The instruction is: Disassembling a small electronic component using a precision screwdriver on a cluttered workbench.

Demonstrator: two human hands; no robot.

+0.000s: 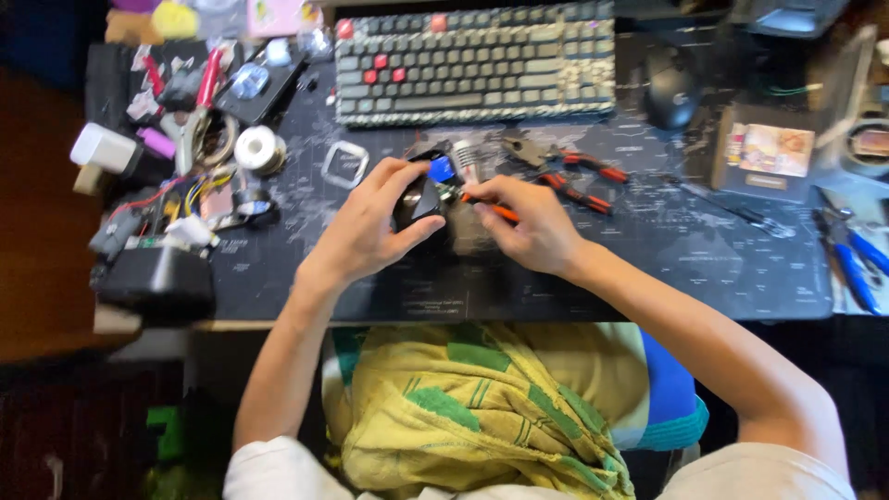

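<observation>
My left hand grips a small black device with a blue part and exposed electronics at its top, holding it on the dark desk mat. My right hand holds an orange-handled tool, its tip pointed at the device's exposed end. The two hands are close together over the middle of the mat. Part of the device is hidden under my left fingers.
A keyboard lies at the back, a black mouse to its right. Red-handled pliers lie behind my right hand; blue-handled pliers at far right. A solder spool, wires and clutter crowd the left. A small box sits right.
</observation>
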